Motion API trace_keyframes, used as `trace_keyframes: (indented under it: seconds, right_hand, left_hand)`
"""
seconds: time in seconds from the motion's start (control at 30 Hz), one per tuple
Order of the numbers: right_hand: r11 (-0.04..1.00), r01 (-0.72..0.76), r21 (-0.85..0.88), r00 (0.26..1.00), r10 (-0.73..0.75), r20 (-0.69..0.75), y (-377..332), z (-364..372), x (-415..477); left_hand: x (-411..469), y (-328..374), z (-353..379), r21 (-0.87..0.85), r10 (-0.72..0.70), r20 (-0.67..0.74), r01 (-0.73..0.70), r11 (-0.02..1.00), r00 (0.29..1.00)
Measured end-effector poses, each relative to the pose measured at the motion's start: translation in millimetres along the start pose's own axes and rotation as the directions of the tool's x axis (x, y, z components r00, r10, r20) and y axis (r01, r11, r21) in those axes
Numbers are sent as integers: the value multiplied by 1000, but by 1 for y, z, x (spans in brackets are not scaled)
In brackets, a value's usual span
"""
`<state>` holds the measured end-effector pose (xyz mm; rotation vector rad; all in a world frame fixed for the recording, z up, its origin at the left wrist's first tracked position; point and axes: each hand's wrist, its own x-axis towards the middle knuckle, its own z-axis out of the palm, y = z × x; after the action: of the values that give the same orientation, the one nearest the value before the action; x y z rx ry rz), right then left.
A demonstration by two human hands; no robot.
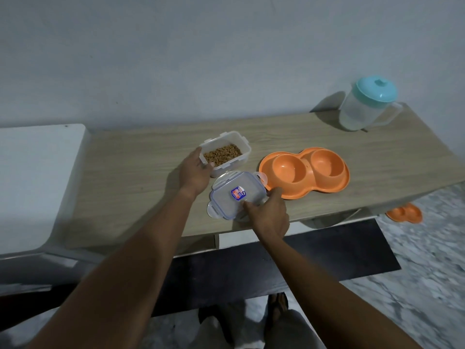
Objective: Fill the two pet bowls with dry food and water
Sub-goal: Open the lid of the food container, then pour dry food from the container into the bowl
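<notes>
Gripping the open food container (225,153) at its near-left corner with my left hand (195,172), fingers wrapped on the wall. Right hand (269,214) fingers pinch the lid (236,196), flat on the desk (141,182), touching the orange double bowl (305,172). Both bowls empty; water jug (366,107) far right. Risks: one-handed lift tips kibble (222,153) out; lid sits near desk edge, nudging drops it; pour misses bowl.

On the table (141,172), the open food container (225,153) sits left of the double pet bowl (305,172), its lid (236,195) lying just in front. The pitcher (364,107) stands behind, far right, against the wall (201,59).
</notes>
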<state>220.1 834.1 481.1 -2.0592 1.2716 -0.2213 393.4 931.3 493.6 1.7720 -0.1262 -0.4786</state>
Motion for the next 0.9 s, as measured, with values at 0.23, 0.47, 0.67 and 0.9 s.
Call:
trace_keyframes:
  seconds: [0.23, 0.47, 0.67, 0.9]
  right_hand:
    - [922, -93, 376, 985, 30, 170, -61, 11, 40]
    - [873, -194, 448, 960, 75, 269, -93, 34, 59]
    - [846, -163, 507, 974, 56, 219, -105, 22, 71]
    - [823, -83, 561, 989, -3, 151, -75, -51, 91]
  left_hand:
    - [-49, -22, -7, 704, 51, -98, 33, 710, 994]
    - [-62, -49, -9, 755, -13, 48, -28, 655, 999]
    - [-58, -42, -6, 741, -67, 31, 22, 671, 997]
    - [-74, -25, 33, 807, 84, -12, -40, 589, 996]
